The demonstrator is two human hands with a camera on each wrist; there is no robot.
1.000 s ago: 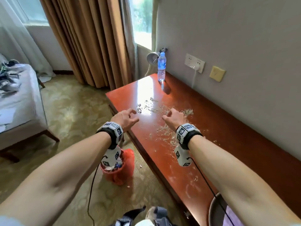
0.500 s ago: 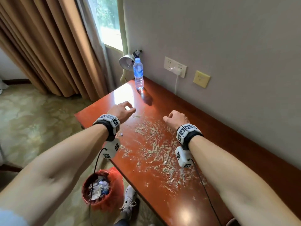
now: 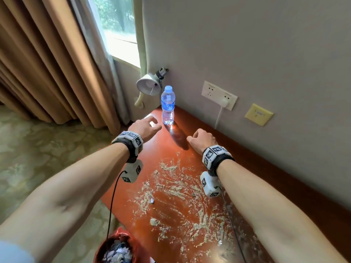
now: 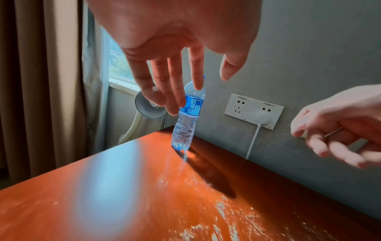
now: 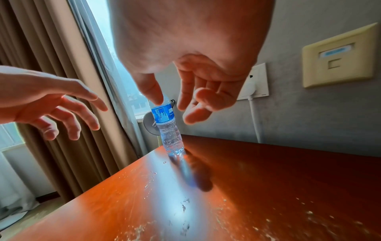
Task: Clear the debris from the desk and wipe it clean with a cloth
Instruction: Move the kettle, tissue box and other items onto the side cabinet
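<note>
Debris [image 3: 176,196] on desk [image 3: 165,149], blue-labelled bottle [image 3: 167,105], writing unreadable

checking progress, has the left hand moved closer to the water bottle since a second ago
Yes. The left hand has moved along the desk toward the water bottle near the wall; it now hovers just short of it, not touching.

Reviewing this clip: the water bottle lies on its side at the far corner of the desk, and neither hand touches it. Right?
Not quite. The water bottle stands upright at the far corner of the desk, as the head view shows. The left hand and right hand indeed hold nothing.
</note>
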